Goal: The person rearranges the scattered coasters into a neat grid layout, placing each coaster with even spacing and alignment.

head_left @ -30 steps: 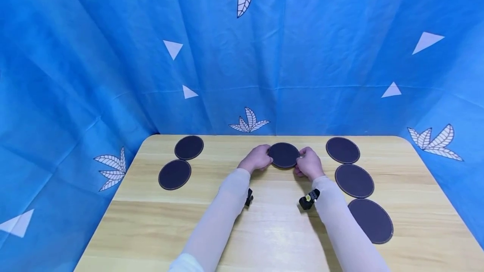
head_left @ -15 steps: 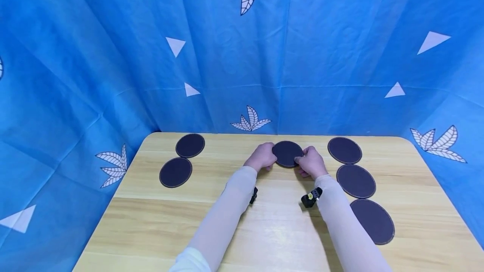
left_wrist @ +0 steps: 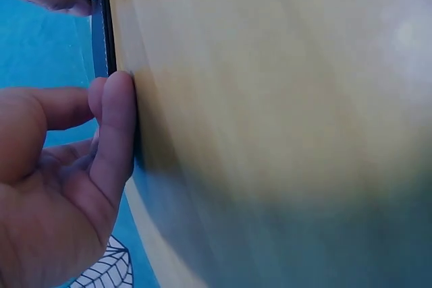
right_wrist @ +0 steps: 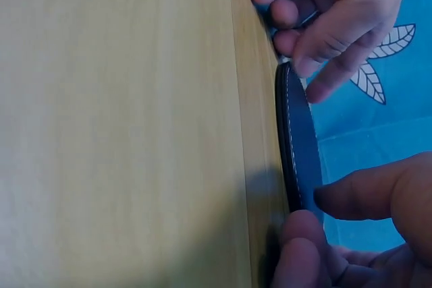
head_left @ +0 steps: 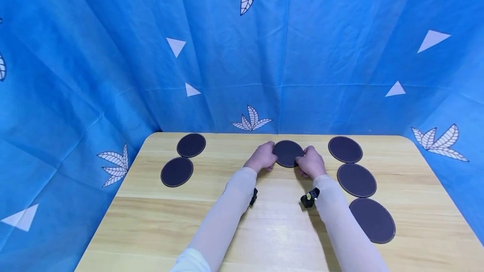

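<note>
Near the far edge of the table, a dark round coaster with stitching round its rim lies between both hands. My left hand pinches its left edge, and my right hand pinches the right edge with the thumb on top. In the left wrist view, the left hand has its fingertips at the rim of the coaster. Seen from the right wrist, the coaster shows a thick edge with dark layers, so whether it is one piece or a stack I cannot tell.
Two similar coasters touch in a row at the left. Along the right side runs a row of three more coasters. A blue patterned curtain hangs behind the wooden table.
The middle coaster and both hands have shifted slightly to the right, and the right thumb now lies further onto its top. The head view also moved a little. Over the last half second little differs.
</note>
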